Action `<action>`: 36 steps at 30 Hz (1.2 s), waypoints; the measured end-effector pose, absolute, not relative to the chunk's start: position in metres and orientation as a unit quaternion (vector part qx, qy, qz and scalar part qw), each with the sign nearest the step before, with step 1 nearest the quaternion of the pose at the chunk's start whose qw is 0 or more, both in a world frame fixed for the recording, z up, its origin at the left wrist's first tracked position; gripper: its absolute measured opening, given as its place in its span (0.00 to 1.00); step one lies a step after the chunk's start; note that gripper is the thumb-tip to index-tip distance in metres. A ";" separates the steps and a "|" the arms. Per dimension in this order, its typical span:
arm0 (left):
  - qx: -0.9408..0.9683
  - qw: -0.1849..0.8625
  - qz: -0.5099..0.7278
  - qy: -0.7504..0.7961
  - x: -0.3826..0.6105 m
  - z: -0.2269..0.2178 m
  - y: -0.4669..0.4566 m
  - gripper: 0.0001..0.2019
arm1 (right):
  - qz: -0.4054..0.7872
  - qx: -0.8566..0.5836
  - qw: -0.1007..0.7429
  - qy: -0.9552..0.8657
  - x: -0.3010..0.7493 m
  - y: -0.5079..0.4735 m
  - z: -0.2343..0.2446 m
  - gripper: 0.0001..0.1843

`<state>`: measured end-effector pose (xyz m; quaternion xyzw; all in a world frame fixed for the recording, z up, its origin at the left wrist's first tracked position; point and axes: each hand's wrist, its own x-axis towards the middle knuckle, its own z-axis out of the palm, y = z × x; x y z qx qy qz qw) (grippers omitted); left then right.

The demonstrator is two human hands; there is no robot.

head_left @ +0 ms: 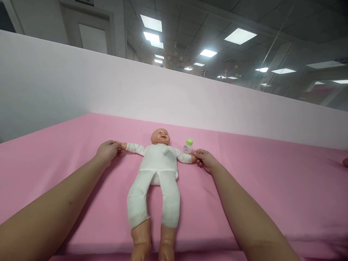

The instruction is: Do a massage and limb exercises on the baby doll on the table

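A baby doll (157, 170) with a white cloth body lies on its back on the pink cloth surface (258, 188), head away from me, arms spread wide. My left hand (107, 151) is closed around the doll's hand on the left side. My right hand (204, 159) pinches the doll's other hand on the right. A small white bottle with a green cap (188, 145) stands upright just behind my right hand, beside the doll's shoulder.
A pale partition wall (108, 90) rises along the far edge of the pink surface. Part of another person's hand or some skin-coloured thing (345, 162) shows at the far right edge. The doll's bare feet reach the near edge.
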<state>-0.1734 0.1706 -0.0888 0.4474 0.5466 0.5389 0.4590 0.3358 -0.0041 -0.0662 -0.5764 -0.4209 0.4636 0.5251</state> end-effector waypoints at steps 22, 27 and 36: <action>0.453 0.483 0.533 0.527 -0.183 -0.106 0.191 0.16 | 0.486 -0.574 0.504 -0.424 0.337 -0.007 -0.059 0.12; 0.456 0.484 0.530 0.526 -0.184 -0.106 0.191 0.17 | 0.492 -0.568 0.493 -0.438 0.340 -0.006 -0.061 0.13; 0.457 0.480 0.534 0.525 -0.182 -0.104 0.189 0.17 | 0.475 -0.598 0.463 -0.450 0.335 -0.006 -0.061 0.23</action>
